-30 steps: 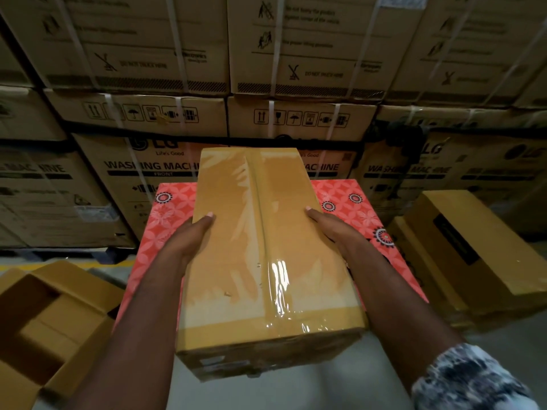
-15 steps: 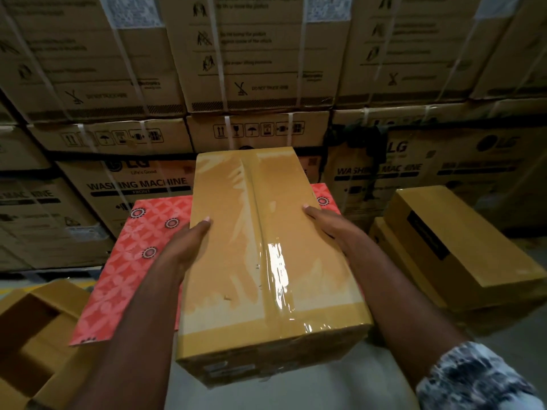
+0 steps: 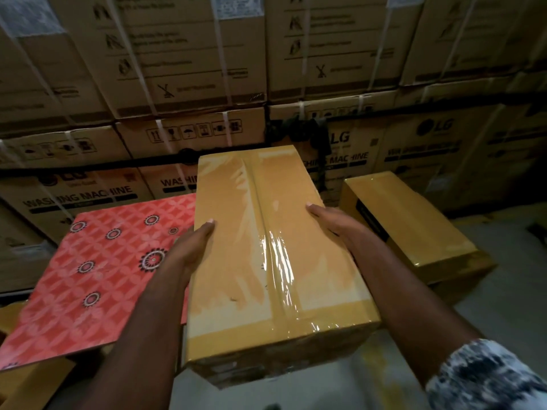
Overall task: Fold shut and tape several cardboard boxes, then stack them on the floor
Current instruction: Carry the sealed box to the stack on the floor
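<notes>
**Sealed box in carry; stack lies to the right**

The carried box (image 3: 266, 255) is closed, with clear tape running down its centre seam and over the near edge. It is held off the ground in front of the person, its long axis pointing straight away from the body. The left hand (image 3: 189, 250) grasps the left side and the right hand (image 3: 334, 223) the right side. Each thumb lies on the top face; the remaining fingers are hidden behind the box walls.

A taped box (image 3: 414, 226) sits low on the right, on the floor (image 3: 503, 315) side of the scene, and appears to rest on another box beneath it; the lower part is too dim to confirm. It lies forward and right of the hands, with the right hand the nearer of the two. Its long axis runs obliquely, from far left to near right, and so is not aligned with the carried box.

Judgement: folding and taping of this box are complete and stacking is in hand. Placement would call for a swing to the right and a turn to match the axes.

A red patterned surface (image 3: 97, 270) lies to the left, and large printed cartons (image 3: 177, 69) form the wall behind
</notes>
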Demonstrator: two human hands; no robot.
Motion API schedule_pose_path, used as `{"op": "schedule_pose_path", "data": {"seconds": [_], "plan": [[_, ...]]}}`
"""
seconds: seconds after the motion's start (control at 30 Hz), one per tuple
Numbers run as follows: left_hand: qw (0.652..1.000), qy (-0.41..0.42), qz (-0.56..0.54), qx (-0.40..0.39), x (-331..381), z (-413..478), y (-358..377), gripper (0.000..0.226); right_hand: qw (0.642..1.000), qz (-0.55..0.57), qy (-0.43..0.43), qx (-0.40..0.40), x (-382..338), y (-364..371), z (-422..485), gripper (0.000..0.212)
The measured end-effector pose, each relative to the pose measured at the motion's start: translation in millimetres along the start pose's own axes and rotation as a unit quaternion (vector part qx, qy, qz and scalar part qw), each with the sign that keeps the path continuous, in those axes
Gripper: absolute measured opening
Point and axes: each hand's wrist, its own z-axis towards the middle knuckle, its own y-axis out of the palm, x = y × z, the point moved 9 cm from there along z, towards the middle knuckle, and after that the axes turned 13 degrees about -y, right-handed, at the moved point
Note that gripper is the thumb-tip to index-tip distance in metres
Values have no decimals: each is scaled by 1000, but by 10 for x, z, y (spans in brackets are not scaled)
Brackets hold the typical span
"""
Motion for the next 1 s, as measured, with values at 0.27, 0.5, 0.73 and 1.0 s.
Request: {"op": "schedule_pose_path", "data": {"seconds": [0.27, 0.5, 0.73, 1.0], "plan": [[1000, 0, 10, -25, 202, 370, 756, 48, 999, 1, 34, -8, 411, -671, 580, 131], [1000, -4, 18, -21, 613, 682, 1491, 42, 999, 5, 41, -23, 512, -1308, 1263, 139], [999, -7, 33, -27, 994, 918, 2379, 43, 999, 16, 32, 4, 213, -2064, 1321, 81], [999, 4, 34, -26, 1222, 910, 3426, 33, 1000, 13, 28, 3, 342, -3034, 1517, 68]]}}
